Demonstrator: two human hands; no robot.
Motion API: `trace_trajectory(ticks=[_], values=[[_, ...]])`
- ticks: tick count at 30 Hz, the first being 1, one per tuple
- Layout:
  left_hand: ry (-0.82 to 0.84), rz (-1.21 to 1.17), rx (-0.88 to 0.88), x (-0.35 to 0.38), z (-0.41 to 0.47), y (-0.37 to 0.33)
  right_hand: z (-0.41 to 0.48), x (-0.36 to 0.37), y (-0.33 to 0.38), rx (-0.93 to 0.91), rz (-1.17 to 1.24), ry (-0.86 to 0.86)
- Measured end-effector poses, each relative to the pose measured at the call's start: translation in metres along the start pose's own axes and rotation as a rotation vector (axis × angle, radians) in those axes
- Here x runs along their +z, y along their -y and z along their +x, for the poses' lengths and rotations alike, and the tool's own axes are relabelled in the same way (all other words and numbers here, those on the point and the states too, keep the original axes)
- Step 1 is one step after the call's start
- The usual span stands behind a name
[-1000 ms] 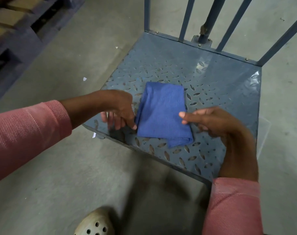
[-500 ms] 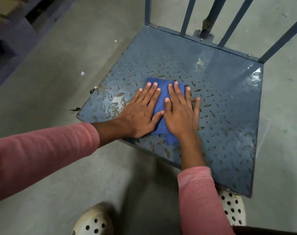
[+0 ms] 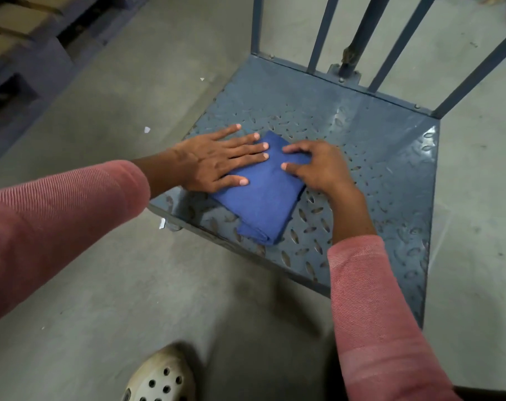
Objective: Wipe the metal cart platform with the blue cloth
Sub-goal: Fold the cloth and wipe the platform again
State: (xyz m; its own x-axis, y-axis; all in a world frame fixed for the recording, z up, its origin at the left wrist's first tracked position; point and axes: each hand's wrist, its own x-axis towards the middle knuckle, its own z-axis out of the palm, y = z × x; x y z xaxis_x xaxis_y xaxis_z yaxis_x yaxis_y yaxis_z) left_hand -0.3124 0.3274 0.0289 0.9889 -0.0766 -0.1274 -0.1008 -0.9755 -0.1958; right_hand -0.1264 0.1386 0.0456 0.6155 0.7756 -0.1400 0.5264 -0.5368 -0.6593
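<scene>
A folded blue cloth lies on the near left part of the blue-grey metal cart platform, which has a raised tread pattern. My left hand rests flat on the cloth's left side, fingers spread, with its heel on the bare metal. My right hand sits on the cloth's far right corner with bent fingers, thumb and forefinger pressing on the fabric. The cloth's near end, by the platform's front edge, is uncovered. Both arms wear pink sleeves.
Upright metal bars rise along the platform's far edge. A dark pallet stack stands at the upper left. Concrete floor surrounds the cart, with a small paper scrap. My perforated pale shoe is on the floor below.
Both hands lay flat side by side on the cloth half a second ago. Now they have parted: the left slid left, the right shifted right and curled, uncovering the cloth's middle.
</scene>
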Motion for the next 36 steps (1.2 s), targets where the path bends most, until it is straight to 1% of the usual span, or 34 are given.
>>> trace_trajectory(ticks=[2,4,6,8,11,12,13,16,19,21,24,28,32,36], values=[[0.025,0.028,-0.104,-0.007,-0.005,0.002,-0.001,-0.003,0.0,0.131,0.006,-0.019],[-0.027,0.046,-0.204,-0.016,-0.007,0.002,-0.011,-0.004,-0.003,0.244,0.065,-0.019],[-0.087,0.015,-0.292,-0.026,-0.009,-0.003,-0.025,-0.006,-0.011,0.274,0.112,0.01],[-0.138,-0.066,-0.314,-0.034,-0.01,-0.013,-0.036,-0.01,-0.019,0.165,0.097,0.028],[-0.222,-0.163,-0.262,-0.034,-0.019,-0.042,-0.043,-0.019,-0.023,-0.032,0.13,-0.006],[-0.237,-0.187,-0.266,-0.028,-0.023,-0.054,-0.042,-0.021,-0.025,-0.086,0.105,-0.013],[-0.237,-0.217,-0.293,-0.022,-0.028,-0.067,-0.041,-0.023,-0.028,-0.138,0.063,-0.009],[-0.201,-0.329,-0.445,-0.006,-0.04,-0.098,-0.037,-0.02,-0.045,-0.255,-0.028,0.056],[-0.184,-0.369,-0.549,-0.002,-0.045,-0.103,-0.037,-0.012,-0.056,-0.233,-0.104,0.07],[-0.197,-0.385,-0.558,-0.002,-0.046,-0.102,-0.037,-0.009,-0.055,-0.217,-0.108,0.043],[-0.201,-0.403,-0.541,-0.001,-0.042,-0.099,-0.034,-0.01,-0.047,-0.216,-0.047,0.033],[-0.189,-0.599,-0.585,-0.004,-0.034,-0.092,-0.035,-0.009,-0.042,-0.161,-0.019,0.01],[-0.221,-0.609,-0.562,-0.001,-0.033,-0.093,-0.04,-0.003,-0.046,-0.195,-0.003,-0.041],[-0.33,-0.502,-0.55,-0.001,-0.035,-0.095,-0.048,0.0,-0.048,-0.324,0.063,-0.125]])
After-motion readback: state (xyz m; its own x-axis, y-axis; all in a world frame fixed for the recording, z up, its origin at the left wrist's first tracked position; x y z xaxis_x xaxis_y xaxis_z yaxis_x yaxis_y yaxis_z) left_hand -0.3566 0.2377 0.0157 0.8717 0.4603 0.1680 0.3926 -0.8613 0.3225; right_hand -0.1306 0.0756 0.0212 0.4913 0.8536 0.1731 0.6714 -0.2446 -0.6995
